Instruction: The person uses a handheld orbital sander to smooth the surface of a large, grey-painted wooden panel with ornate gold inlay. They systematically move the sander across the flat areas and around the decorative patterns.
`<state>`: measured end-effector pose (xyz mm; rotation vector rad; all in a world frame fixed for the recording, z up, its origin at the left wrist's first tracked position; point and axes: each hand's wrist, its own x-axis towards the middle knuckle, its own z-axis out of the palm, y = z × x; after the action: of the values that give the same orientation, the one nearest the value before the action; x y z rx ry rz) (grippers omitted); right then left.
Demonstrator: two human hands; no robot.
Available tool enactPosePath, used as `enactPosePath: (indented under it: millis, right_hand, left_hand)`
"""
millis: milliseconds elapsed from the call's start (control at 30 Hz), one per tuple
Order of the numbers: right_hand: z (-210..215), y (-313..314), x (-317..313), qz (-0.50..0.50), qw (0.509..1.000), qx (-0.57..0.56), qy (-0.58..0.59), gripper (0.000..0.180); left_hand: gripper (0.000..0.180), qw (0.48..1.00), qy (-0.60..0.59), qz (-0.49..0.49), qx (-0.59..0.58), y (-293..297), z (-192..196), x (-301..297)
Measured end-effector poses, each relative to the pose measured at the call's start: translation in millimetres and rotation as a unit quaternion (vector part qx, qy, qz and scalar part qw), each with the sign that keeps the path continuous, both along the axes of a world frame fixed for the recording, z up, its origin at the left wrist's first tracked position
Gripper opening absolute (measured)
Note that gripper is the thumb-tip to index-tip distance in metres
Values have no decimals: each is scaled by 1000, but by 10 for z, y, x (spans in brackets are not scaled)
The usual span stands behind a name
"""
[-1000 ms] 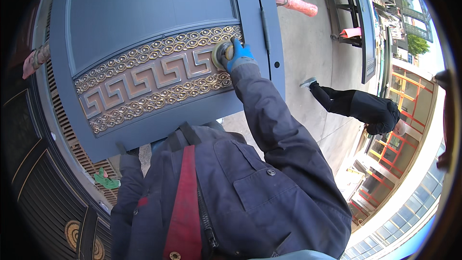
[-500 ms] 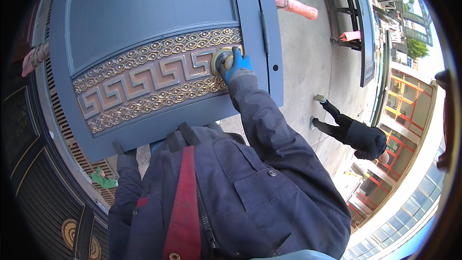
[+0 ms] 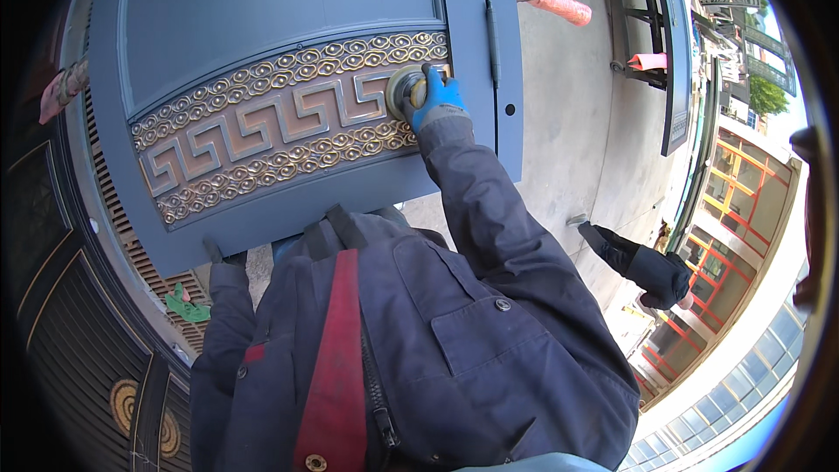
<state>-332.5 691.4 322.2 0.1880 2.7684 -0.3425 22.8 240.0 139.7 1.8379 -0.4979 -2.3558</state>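
My right hand, in a blue and grey glove, is closed around a round sander-like tool. Its disc lies against the right end of a copper-brown band with a raised, silvery key pattern. Gold-coloured scroll strips run above and below that band on a large blue-grey door panel. At the panel's lower left edge, my left hand wears a dark glove and grips the edge, a finger or thumb over the face. The rest of that hand is hidden.
Pink-wrapped bars stick out past the panel's sides. A dark door with gold rings stands at left, near a green cloth by a grating. On the right are another blue panel and a walking person.
My right hand and the tool have shifted slightly left along the key pattern. My left hand stays at the panel edge. The person on the right has taken a step, and the view has tilted slightly.
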Motion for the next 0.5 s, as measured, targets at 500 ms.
enactPosePath:
  millis: [500]
  right_hand:
    - [181,-165,286,18,996,-18,-81,91]
  left_hand:
    - [94,1000,14,2,15,-5,-66,22]
